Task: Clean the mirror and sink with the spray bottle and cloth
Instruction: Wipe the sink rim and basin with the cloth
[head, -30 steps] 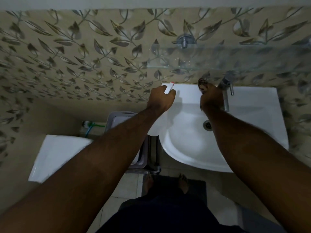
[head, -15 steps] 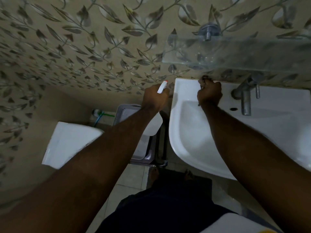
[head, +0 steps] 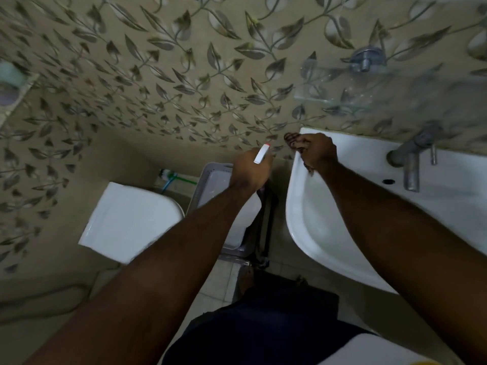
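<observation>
My left hand (head: 250, 171) is shut on a white spray bottle (head: 261, 153) with a red-tipped nozzle, held just left of the white sink (head: 311, 222); the bottle's white body hangs below my wrist. My right hand (head: 315, 151) is shut on a dark patterned cloth (head: 292, 140) and presses it on the sink's back left corner, against the wall. No mirror shows in this view.
A metal tap (head: 409, 164) stands at the sink's back right. A glass shelf (head: 369, 88) juts from the leaf-patterned wall above. A grey basket (head: 210, 177) and a white toilet tank lid (head: 131, 222) sit left of the sink.
My right hand slid the cloth left along the sink's back rim, from beside the tap to the left corner. My left hand with the bottle moved left off the sink. My view swung left.
</observation>
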